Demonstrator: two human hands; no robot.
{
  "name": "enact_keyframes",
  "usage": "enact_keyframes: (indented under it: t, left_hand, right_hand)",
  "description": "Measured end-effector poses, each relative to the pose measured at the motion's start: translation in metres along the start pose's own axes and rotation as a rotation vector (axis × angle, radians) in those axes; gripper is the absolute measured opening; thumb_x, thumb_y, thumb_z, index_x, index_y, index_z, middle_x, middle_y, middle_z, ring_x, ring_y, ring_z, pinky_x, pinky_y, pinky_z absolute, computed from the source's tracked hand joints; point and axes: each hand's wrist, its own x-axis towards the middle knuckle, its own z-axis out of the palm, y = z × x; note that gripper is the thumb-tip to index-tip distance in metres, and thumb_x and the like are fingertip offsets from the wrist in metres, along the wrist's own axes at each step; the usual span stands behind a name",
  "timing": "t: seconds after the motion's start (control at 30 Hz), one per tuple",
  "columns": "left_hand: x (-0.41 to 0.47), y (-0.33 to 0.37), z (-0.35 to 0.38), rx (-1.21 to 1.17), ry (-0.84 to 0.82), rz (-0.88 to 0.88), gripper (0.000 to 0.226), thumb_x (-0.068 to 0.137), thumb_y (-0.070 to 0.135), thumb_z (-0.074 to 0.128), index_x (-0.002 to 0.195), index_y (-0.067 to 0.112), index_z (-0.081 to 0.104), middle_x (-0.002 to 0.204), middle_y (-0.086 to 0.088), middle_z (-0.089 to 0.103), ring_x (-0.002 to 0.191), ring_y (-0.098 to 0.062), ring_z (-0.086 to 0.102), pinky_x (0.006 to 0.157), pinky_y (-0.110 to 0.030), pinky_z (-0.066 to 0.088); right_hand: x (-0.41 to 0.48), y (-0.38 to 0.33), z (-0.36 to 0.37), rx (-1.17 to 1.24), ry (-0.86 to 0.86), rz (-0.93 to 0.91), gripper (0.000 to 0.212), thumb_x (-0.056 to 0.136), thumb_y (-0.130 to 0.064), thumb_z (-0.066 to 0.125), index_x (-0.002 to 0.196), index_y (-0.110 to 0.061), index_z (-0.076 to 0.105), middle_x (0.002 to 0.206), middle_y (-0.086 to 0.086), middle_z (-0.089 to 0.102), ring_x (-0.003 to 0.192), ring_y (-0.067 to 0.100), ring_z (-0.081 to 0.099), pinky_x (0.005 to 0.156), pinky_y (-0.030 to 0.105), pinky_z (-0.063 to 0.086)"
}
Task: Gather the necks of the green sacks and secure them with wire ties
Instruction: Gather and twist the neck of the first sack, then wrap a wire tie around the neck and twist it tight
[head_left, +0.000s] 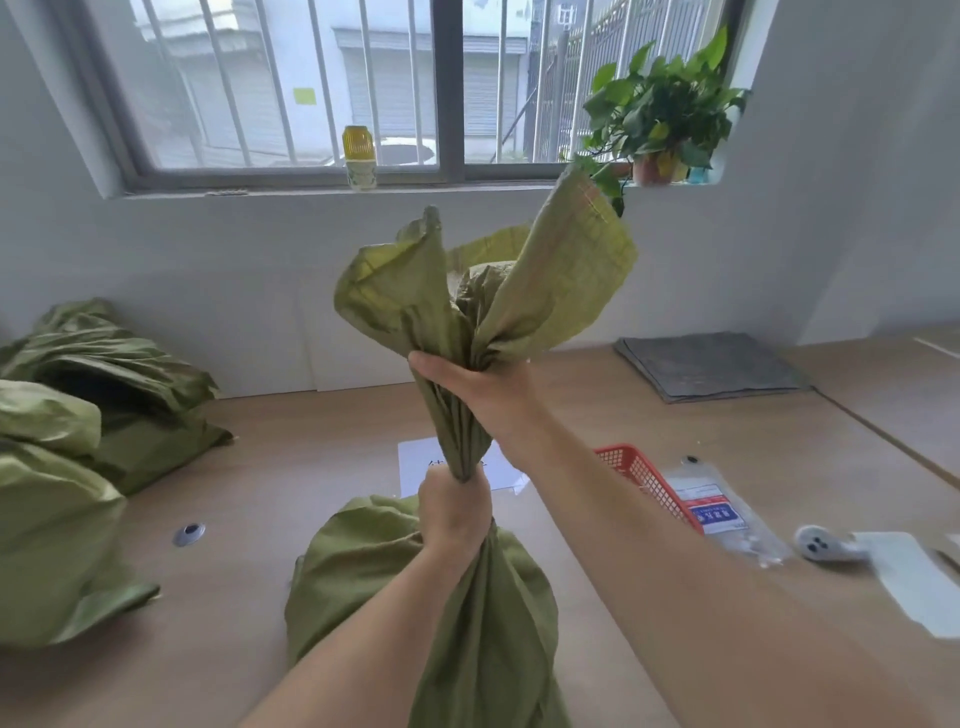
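Fingers of left hand (454, 512) and right hand (485, 397) clench green sack (363, 571), its woven neck pleated.

Soft, even daylight enters through the barred grey-framed window (291, 93) ahead, leaving only faint shadows on the light wooden tabletop (291, 467), while wide-angle distortion bows the frame edges and the small white plastic device (826, 543) at right is motion-blurred.

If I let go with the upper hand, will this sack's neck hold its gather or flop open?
Likely floppy: the green sack is thin woven fabric, and its mouth splays above the right hand. The pleats probably loosen unless the left hand grips tight. Its slumped body suggests soft contents.
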Motion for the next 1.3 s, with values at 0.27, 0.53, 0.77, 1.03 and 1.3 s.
enact_keyframes:
  t: [0.27,0.53,0.77,1.03,1.3]
  left_hand:
    - [-0.026,0.027,0.039,0.235,0.040,-0.002,0.031,0.089,0.010,0.042,0.060,0.009,0.052,0.060,-0.007,0.057,0.052,-0.024,0.046,0.050,-0.028,0.034]
    - [-0.037,0.042,0.089,0.549,-0.101,0.102,0.028,0.087,0.021,0.043,0.072,0.012,0.065,0.070,-0.008,0.067,0.063,-0.028,0.062,0.060,-0.034,0.051]
    - [-0.043,0.041,0.134,0.543,-0.190,0.065,0.023,0.088,0.021,0.046,0.071,0.012,0.059,0.077,-0.012,0.065,0.075,-0.035,0.064,0.070,-0.037,0.052]
    - [-0.063,0.048,0.205,0.574,-0.213,0.075,0.025,0.092,0.022,0.051,0.071,0.011,0.057,0.068,-0.007,0.056,0.058,-0.023,0.050,0.057,-0.031,0.035]
    - [-0.070,0.042,0.294,0.627,-0.142,0.015,0.022,0.093,0.020,0.051,0.077,0.010,0.062,0.072,-0.008,0.060,0.059,-0.023,0.052,0.051,-0.030,0.033]
  right_hand:
    - [-0.027,0.018,-0.069,0.028,0.160,-0.042,0.025,0.090,-0.030,0.072,0.109,-0.013,0.074,0.105,-0.003,0.077,0.102,0.013,0.071,0.094,0.037,0.058]
    - [-0.067,0.043,-0.134,-0.207,0.555,0.367,0.029,0.100,-0.016,0.042,0.077,-0.005,0.055,0.072,0.006,0.051,0.073,0.025,0.046,0.067,0.035,0.033]
    - [-0.106,0.089,-0.193,-0.353,0.697,0.576,0.028,0.103,-0.027,0.052,0.106,-0.007,0.071,0.098,0.008,0.067,0.091,0.027,0.061,0.080,0.030,0.042]
    - [-0.125,0.127,-0.256,-0.351,0.718,0.668,0.027,0.100,-0.021,0.056,0.117,-0.013,0.074,0.122,0.008,0.072,0.112,0.028,0.067,0.088,0.031,0.052]
    - [-0.123,0.176,-0.351,-0.323,0.677,0.789,0.025,0.099,-0.022,0.056,0.107,-0.012,0.077,0.110,0.007,0.076,0.094,0.025,0.067,0.079,0.030,0.050]
